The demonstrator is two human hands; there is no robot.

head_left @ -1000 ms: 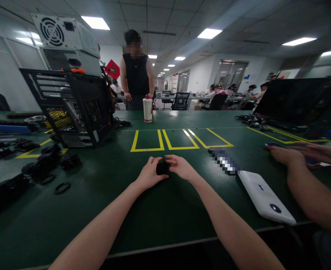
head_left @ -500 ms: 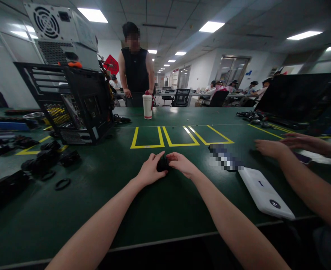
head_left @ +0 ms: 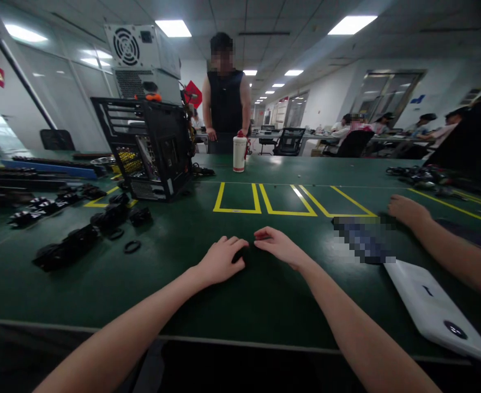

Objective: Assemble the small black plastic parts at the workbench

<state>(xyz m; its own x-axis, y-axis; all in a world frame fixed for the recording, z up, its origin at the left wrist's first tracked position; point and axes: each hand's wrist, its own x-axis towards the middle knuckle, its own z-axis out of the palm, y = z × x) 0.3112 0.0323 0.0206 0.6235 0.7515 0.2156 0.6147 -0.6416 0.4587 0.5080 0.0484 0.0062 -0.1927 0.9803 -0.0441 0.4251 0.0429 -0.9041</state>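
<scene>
My left hand (head_left: 226,259) is curled around a small black rounded part (head_left: 240,254) low over the green table. The fingers hide most of that part, so its exact kind does not show. Just to the right, my right hand (head_left: 276,245) hovers with fingers stretched toward the part, a narrow gap between them. Nothing shows in its fingers. Left of my hands, a black ring (head_left: 132,246) lies flat on the table, beside a row of several black parts (head_left: 77,245).
An open computer case (head_left: 158,147) stands at the back left beneath power supplies (head_left: 142,60). A white cup (head_left: 239,154) is beyond the yellow tape frames (head_left: 236,210). A white phone-like device (head_left: 432,305) lies right, near a co-worker's hand (head_left: 408,210). Another person (head_left: 226,103) stands across the table.
My view has turned left. My right hand has come away from the black part, while my left hand keeps hold of it. The co-worker's hand on the right has also shifted.
</scene>
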